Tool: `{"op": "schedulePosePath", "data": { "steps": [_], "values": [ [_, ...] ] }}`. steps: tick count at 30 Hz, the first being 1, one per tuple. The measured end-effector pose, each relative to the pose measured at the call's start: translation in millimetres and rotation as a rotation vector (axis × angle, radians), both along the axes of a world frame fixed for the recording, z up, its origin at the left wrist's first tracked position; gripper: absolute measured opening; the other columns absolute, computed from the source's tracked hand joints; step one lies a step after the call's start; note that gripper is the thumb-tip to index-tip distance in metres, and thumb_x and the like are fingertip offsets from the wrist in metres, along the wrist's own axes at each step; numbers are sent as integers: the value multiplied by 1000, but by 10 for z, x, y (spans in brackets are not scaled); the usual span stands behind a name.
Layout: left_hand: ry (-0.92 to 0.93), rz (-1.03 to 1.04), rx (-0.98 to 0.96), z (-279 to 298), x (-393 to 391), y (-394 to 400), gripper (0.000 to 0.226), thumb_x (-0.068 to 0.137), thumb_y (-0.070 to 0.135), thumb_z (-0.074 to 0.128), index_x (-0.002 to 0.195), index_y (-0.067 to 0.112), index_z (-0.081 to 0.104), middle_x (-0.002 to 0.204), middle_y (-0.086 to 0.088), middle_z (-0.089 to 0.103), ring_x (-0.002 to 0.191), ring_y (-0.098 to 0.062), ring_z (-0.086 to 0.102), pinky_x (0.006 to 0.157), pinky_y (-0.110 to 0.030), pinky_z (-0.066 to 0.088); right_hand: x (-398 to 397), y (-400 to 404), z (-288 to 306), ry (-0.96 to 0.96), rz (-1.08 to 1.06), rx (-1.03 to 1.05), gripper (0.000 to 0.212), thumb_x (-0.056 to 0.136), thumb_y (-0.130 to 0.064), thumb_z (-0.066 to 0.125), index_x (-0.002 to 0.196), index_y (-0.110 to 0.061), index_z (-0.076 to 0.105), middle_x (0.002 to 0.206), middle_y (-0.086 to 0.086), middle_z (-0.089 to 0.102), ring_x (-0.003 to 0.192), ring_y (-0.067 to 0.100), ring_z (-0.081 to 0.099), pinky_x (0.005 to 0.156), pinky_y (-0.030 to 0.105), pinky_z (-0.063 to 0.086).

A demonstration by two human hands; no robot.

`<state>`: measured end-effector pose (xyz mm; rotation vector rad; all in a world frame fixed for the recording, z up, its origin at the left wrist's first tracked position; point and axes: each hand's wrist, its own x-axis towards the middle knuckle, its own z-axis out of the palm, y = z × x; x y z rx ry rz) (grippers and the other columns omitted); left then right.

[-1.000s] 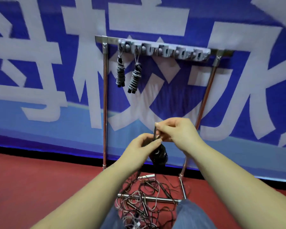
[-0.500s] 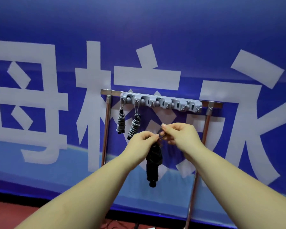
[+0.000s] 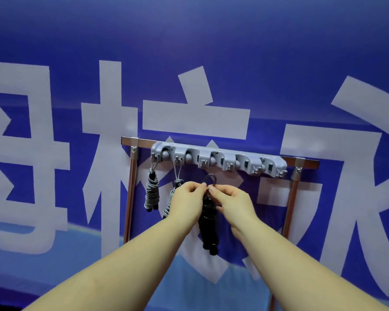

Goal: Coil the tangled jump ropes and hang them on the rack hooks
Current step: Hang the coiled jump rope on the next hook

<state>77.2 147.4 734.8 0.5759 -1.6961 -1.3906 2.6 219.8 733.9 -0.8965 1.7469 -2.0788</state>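
Below the rack: both hands raised together
Left hand (image 3: pixel 187 198): grip pinched on the loop (image 3: pixel 210 179) of the black coiled rope (image 3: pixel 208 223)
Right hand (image 3: pixel 233 202): grip pinched on the same loop
Black coiled rope: hangs between the hands, just under the grey hook strip (image 3: pixel 218 159)
Grey ropes (image 3: pixel 152 194): two hung on the leftmost hooks
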Motion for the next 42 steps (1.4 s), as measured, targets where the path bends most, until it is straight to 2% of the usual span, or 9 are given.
{"op": "schedulePosePath", "data": {
  "steps": [3, 7, 10, 16, 25, 28, 31, 36, 42],
  "values": [
    [53, 69, 17, 83, -235, -199, 16, 94, 20, 55, 87, 11, 66, 84, 0, 67, 86, -19, 62, 83, -34, 50, -130, -267, 123, -101, -15, -48, 4, 86, -9, 66, 86, -9, 70, 72, -2, 69, 60, 5, 64, 50, 14, 48],
    [10, 174, -66, 161, -549, -458, 17, 95, 26, 51, 86, 16, 61, 86, 1, 66, 88, -22, 60, 87, -39, 49, -356, -636, 224, -176, -91, -52, 11, 85, -11, 68, 91, -3, 72, 87, 9, 71, 81, 22, 66, 79, 35, 56],
    [-32, 213, -92, 233, -724, -612, 17, 96, 26, 48, 82, 18, 54, 81, 3, 59, 85, -22, 56, 79, -34, 45, -526, -847, 286, -201, -112, -47, 8, 84, -9, 69, 85, -2, 71, 76, 9, 67, 73, 23, 62, 78, 38, 54],
    [-97, 238, -73, 129, -939, -855, 19, 95, 26, 47, 78, 21, 51, 87, 0, 60, 88, -22, 55, 75, -31, 40, -784, -1094, 189, -217, -193, 60, 25, 82, -16, 72, 59, -10, 64, 67, 5, 65, 68, 22, 60, 77, 38, 53],
    [-199, 127, -89, 6, -1012, -997, 18, 95, 29, 52, 88, 15, 60, 90, -2, 63, 90, -22, 56, 82, -31, 43, -961, -1097, 114, -195, -68, 199, 20, 89, -19, 63, 73, -7, 63, 87, 6, 67, 80, 21, 60, 70, 30, 48],
    [-306, 75, -199, 53, -935, -1000, 22, 96, 33, 50, 99, 16, 65, 105, -5, 67, 104, -24, 59, 93, -32, 43, -914, -1010, 132, -4, -64, 300, 21, 88, -22, 64, 99, -4, 68, 97, 6, 68, 87, 24, 63, 76, 33, 50],
    [-473, 32, -377, 131, -793, -968, 40, 98, 31, 47, 136, 19, 50, 134, -8, 56, 122, -24, 52, 100, -30, 38, -838, -813, 185, 348, -74, 468, 25, 88, -27, 62, 104, -9, 70, 98, 3, 69, 89, 19, 63, 85, 31, 48],
    [-744, 24, -818, 269, -466, -808, 61, 95, 29, 48, 150, 31, 21, 148, -7, 34, 130, -27, 42, 104, -37, 38, -590, -389, 382, 1160, -79, 1002, 65, 89, -39, 56, 145, -22, 29, 145, 3, 41, 130, 24, 43, 102, 39, 41],
    [-999, -45, -1178, 359, -62, -497, 60, 93, 29, 49, 148, 28, 25, 150, 0, 33, 132, -23, 39, 103, -36, 38, -281, -43, 369, 1197, -25, 1180, 86, 77, -50, 66, 146, -22, 23, 142, 6, 38, 128, 27, 41, 102, 42, 41]
  ]
}}
